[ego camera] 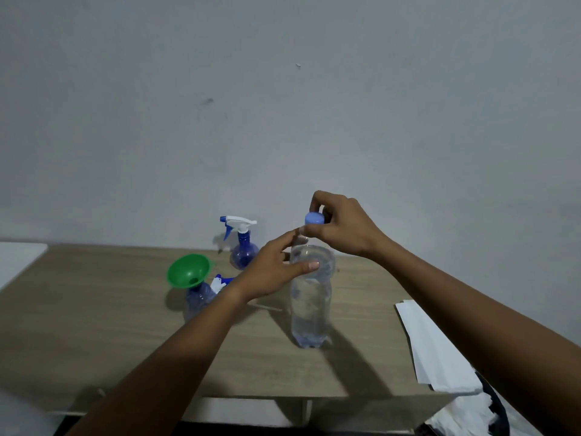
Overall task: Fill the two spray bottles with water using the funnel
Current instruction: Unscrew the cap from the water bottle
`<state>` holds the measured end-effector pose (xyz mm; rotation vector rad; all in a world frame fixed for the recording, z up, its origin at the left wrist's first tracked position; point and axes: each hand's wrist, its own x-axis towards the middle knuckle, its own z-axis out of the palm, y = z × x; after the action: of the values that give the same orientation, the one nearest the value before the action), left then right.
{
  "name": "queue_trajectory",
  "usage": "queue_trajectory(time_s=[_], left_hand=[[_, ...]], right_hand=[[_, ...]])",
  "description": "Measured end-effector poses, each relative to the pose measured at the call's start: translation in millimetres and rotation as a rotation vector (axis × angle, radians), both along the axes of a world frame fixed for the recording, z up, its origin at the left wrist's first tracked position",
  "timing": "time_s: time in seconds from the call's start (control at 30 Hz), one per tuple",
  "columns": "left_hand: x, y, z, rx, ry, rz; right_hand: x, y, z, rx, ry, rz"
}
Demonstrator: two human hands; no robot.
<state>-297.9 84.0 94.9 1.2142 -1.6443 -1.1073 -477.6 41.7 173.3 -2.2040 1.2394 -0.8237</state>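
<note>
Head view: L hand [273, 273] grips clear plastic water bottle [309, 309], upright mid wooden table [94, 325]; R hand [342, 228] pinches its blue cap [314, 218]; green plastic funnel [188, 271] sits in blue spray bottle [198, 298]; 2nd spray bottle [243, 250], white trigger, near back edge.

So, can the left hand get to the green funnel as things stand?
Probably yes. The funnel sits in a spray bottle close beside the left hand, with nothing between them. But that hand grips the water bottle, so it must let go first.
</note>
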Motion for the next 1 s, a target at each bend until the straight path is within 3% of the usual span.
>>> queue_trajectory(time_s=[0.47,1.0], left_hand=[[46.5,40.2,6.2,0.037,0.092,0.12],[57.0,31.5,6.4,0.046,0.007,0.121]], right_hand=[[44.1,2.5,7.3,0.115,-0.059,0.265],[48.9,0.6,-13.6,0.079,-0.163,0.224]])
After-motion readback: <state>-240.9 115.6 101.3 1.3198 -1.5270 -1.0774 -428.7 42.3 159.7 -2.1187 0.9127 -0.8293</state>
